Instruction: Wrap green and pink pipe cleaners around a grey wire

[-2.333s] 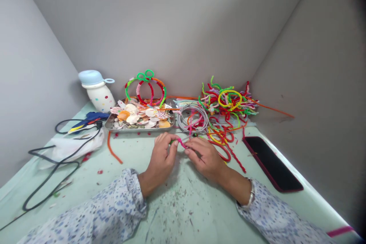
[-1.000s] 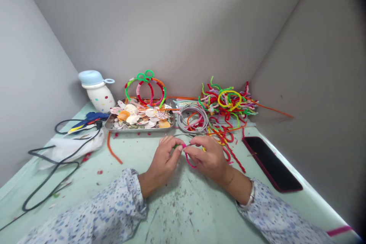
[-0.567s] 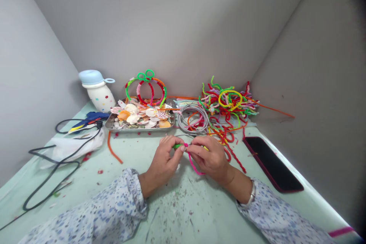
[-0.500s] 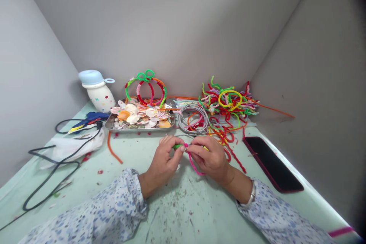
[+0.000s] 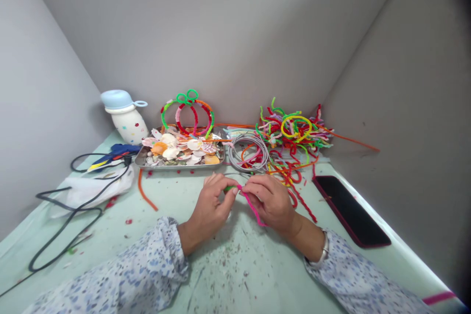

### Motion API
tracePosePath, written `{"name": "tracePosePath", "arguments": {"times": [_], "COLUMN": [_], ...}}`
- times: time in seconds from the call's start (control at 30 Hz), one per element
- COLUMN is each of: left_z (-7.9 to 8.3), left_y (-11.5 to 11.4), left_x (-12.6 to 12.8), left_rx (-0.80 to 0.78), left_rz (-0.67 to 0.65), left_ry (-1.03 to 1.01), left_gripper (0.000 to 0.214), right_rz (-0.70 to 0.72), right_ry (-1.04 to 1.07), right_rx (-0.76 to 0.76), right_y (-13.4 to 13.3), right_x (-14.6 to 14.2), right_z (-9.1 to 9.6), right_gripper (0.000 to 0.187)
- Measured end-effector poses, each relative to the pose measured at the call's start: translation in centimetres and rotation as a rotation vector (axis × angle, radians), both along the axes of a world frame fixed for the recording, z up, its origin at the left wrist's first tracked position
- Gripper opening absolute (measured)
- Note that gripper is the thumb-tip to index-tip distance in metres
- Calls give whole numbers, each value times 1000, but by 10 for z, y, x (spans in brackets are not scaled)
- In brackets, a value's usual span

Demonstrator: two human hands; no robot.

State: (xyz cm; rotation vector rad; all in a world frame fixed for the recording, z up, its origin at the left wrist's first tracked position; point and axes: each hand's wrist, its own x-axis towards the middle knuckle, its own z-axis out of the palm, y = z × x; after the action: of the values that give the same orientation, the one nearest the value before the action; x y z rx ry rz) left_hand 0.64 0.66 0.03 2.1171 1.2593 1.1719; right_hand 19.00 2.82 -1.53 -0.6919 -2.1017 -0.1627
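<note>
Both hands meet above the middle of the table. My left hand (image 5: 214, 200) pinches a green fuzzy pipe cleaner (image 5: 231, 188) between thumb and forefinger. At its right end a pink pipe cleaner (image 5: 253, 209) is wrapped round it, and the pink tail hangs down between the hands. My right hand (image 5: 271, 202) is closed, its thumb and forefinger pressed on the pink pipe cleaner close to the wrap. Its other fingers are curled under and partly hidden. A loop of grey wire (image 5: 248, 153) lies just beyond the fingertips.
A metal tray (image 5: 176, 168) of shells holds up pipe-cleaner rings (image 5: 187, 117). Tangled pipe cleaners (image 5: 290, 130) lie at the back right, a phone (image 5: 351, 211) to the right. On the left are a white bottle (image 5: 128, 122), pliers (image 5: 114, 154), a plastic bag (image 5: 88, 191) and a black cable (image 5: 55, 252).
The pink tail has shifted slightly and now hangs straighter, slanting down to the right. My hands stay almost in the same place.
</note>
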Motion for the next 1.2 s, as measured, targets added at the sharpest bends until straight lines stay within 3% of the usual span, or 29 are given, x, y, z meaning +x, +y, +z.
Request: {"name": "tracePosePath", "arguments": {"times": [0.87,1.2], "left_z": [0,-2], "left_y": [1,1], "left_x": [0,-1], "left_rx": [72,93], "left_rz": [6,4], "left_ry": [75,131], "left_gripper": [14,15], "right_rz": [57,100], "right_ry": [165,208], "right_rx": [-254,-352], "right_y": [-2,-2], "right_x": [-4,-5], "right_z": [-1,1], "right_gripper": [18,7]}}
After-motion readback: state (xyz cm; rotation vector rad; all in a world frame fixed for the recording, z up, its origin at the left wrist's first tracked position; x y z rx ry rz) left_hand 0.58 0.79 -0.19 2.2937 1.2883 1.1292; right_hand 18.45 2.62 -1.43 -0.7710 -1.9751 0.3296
